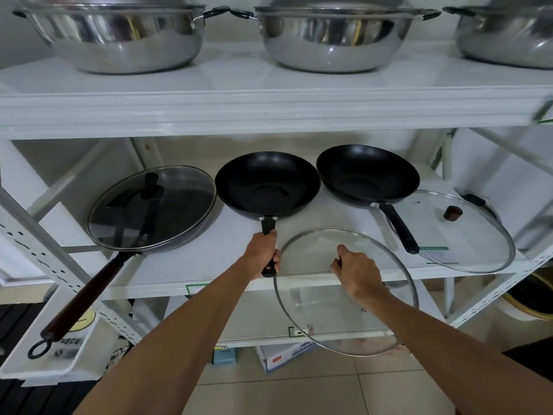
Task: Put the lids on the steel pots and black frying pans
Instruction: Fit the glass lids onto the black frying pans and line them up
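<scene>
The left hand (pixel 263 253) wraps the open black pan's (pixel 267 187) handle. The right hand (pixel 356 272) holds a clear, steel-rimmed lid (pixel 344 319) by its knob, which the grip hides.

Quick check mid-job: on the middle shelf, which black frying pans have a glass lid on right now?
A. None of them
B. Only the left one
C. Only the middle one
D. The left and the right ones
B. Only the left pan is covered; the middle pan and right pan sit open, one lid is in the right hand, and another lid rests beside the right pan.
</scene>
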`<action>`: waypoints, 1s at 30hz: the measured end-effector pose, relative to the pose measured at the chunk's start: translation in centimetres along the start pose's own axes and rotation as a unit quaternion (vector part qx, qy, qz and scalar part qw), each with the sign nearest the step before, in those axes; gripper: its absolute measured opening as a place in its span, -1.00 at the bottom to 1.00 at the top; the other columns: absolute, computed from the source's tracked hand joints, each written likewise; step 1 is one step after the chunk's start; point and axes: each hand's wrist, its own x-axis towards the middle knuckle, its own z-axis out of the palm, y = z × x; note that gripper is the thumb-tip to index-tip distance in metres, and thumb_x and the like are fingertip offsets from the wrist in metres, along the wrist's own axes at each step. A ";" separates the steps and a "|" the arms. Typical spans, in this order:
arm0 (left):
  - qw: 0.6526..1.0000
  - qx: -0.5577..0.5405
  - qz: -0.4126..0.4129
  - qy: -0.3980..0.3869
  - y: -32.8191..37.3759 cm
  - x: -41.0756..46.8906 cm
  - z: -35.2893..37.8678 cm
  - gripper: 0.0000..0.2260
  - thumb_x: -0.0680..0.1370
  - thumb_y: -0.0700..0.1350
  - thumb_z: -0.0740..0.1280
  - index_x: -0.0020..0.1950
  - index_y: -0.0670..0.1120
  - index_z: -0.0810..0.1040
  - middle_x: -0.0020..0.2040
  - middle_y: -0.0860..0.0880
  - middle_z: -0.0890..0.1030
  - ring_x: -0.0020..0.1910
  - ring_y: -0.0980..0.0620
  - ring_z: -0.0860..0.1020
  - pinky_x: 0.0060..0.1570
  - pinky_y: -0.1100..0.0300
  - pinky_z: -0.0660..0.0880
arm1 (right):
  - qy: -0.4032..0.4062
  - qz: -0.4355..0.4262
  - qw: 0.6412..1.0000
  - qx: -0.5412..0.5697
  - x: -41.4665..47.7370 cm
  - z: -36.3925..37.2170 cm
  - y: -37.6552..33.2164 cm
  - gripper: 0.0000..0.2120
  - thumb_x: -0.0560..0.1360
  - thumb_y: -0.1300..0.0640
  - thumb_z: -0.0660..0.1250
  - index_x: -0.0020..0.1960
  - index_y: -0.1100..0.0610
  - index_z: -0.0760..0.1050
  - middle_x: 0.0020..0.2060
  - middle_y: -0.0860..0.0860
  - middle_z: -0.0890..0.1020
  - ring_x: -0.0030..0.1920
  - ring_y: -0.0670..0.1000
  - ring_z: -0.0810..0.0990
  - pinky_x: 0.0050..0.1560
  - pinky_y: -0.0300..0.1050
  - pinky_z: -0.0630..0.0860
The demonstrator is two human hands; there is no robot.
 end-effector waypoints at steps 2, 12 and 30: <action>1.000 -0.006 0.001 -0.002 0.0 0.2 -0.1 -0.77 0.66 0.00 0.11 0.03 -0.15 0.39 -0.43 -0.09 0.38 -0.58 -0.02 0.35 -0.45 0.15 0.37 | -0.003 0.001 1.000 0.005 -0.3 -0.2 0.1 -0.85 0.61 0.05 0.18 -0.01 0.13 0.37 -0.32 0.09 0.60 -0.27 0.19 0.61 -0.24 0.03 0.59; 1.000 0.014 0.013 0.007 0.6 1.6 -0.5 -0.78 0.63 0.00 0.14 0.00 -0.15 0.42 -0.42 -0.08 0.39 -0.57 -0.01 0.35 -0.44 0.14 0.38 | 0.002 0.008 1.000 0.007 -1.0 -0.5 0.3 -0.84 0.63 0.04 0.17 -0.02 0.13 0.37 -0.34 0.06 0.57 -0.31 0.14 0.57 -0.32 -0.05 0.50; 1.000 0.004 0.000 -0.001 -0.2 0.3 -0.8 -0.78 0.66 -0.01 0.14 -0.03 -0.15 0.38 -0.43 -0.07 0.36 -0.56 0.02 0.32 -0.54 0.18 0.38 | 0.017 0.022 0.999 0.028 -2.7 -2.7 0.0 -0.80 0.63 0.02 0.19 -0.10 0.11 0.33 -0.45 -0.04 0.44 -0.38 0.08 0.48 -0.38 -0.11 0.38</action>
